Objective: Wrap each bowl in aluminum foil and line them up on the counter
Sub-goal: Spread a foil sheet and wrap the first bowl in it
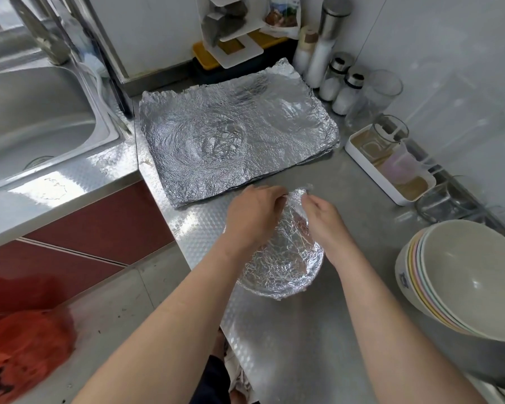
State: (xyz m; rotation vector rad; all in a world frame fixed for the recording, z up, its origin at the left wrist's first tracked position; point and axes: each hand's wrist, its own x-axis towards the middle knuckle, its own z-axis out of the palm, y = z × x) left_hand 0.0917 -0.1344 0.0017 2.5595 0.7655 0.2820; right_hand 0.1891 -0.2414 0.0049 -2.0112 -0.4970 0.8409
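Bowl [280, 266] is sitting near the counter's [347, 330] front edge, with crinkled foil covering all of it that shows. Left hand [254, 214] and right hand [325, 217] are both curling over its far rim, pinching the wrap down. Judging this wrap nearly finished, but no wrapped bowls are standing in line yet. Stack [461, 281] of bare bowls is waiting at right, so most of the work is remaining. Foil sheets [233, 138] are lying farther back. Blue mark [403, 279] on the stack and packet [283, 16] print are proving illegible.
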